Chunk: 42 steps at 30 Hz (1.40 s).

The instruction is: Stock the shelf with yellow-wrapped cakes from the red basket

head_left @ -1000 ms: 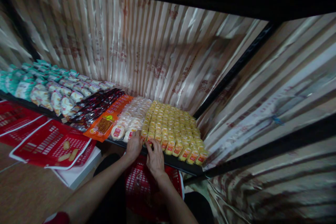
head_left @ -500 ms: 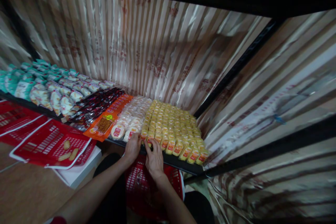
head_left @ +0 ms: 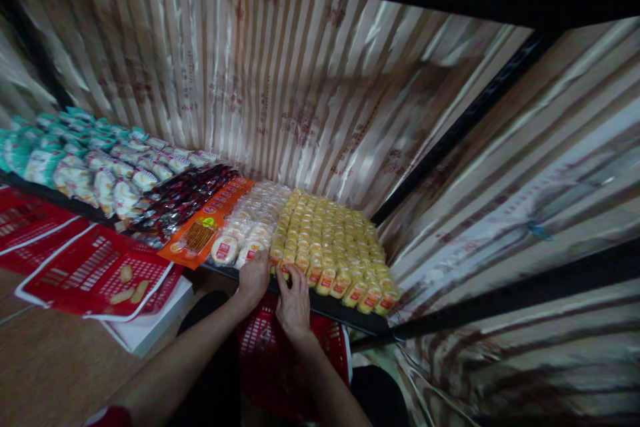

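Note:
My left hand is at the shelf's front edge, between the white round packets and the yellow packets. Its fingers are bent and close together, and their tips are mostly hidden, so what they grip cannot be made out. Just to its right, my right hand has its thumb and bent fingers on a yellow packet in the front row. The yellow packets are small and clear-wrapped, with red and orange labels, standing in tight rows.
Left along the black shelf lie an orange snack bag, dark shiny packets, and white and teal bags. Red printed sheets hang below, above a white box. Black posts and striped plastic sheeting enclose the back and right.
The view has shifted slightly. Both hands stay at the front of the yellow packets, with only a small movement of the fingers.

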### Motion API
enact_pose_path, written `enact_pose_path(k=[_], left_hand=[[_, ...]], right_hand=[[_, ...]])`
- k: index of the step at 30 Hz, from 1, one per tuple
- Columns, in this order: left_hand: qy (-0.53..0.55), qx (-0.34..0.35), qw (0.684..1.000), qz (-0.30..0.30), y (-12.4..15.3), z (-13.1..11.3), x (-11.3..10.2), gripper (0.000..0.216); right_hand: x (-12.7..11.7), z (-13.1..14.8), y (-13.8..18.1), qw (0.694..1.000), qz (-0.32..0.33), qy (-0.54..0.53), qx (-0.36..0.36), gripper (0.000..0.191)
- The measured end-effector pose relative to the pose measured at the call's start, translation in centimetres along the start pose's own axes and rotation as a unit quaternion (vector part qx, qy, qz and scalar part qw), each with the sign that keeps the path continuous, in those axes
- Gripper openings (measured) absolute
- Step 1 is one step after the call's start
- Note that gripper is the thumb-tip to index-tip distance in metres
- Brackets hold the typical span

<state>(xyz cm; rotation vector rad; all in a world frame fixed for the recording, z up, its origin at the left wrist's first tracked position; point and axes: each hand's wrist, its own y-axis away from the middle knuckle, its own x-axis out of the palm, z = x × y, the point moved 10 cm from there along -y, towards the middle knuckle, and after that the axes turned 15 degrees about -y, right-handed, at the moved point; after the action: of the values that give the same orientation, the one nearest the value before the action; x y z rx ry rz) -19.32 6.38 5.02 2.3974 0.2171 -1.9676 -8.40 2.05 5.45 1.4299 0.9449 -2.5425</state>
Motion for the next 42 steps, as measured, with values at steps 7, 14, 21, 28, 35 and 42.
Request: enact_pose_path(k=[7,14,21,28,35,42], left_hand=[[-0.003,-0.014,1.000,-0.004,0.1,0.2,0.5,0.016],[0.008,0.013,1.000,-0.018,0.6,-0.8,0.8,0.017],[0.048,0.040,0.997,-0.055,1.1,-1.3,0.7,0.023],[0.057,0.042,0.996,-0.060,0.9,-1.2,0.6,0.021],[0.005,0.037,0.998,-0.055,1.3,-1.4,0.8,0.024],[-0.016,0.043,0.997,-0.060,2.4,-1.5,0.2,0.029]], right_hand=[[0.3,0.0,0.0,1.000,0.017,0.003,0.009,0.060],[1.0,-0.2,0.9,1.000,0.021,-0.015,-0.004,0.067],[2.0,-1.0,1.4,0.999,0.013,-0.040,0.010,0.064],[1.8,-1.0,1.2,0.999,0.003,-0.050,0.014,0.060],[2.0,-0.9,0.7,0.997,0.010,-0.058,0.041,0.056],[1.4,0.0,1.2,0.997,-0.011,-0.082,0.005,0.057]])
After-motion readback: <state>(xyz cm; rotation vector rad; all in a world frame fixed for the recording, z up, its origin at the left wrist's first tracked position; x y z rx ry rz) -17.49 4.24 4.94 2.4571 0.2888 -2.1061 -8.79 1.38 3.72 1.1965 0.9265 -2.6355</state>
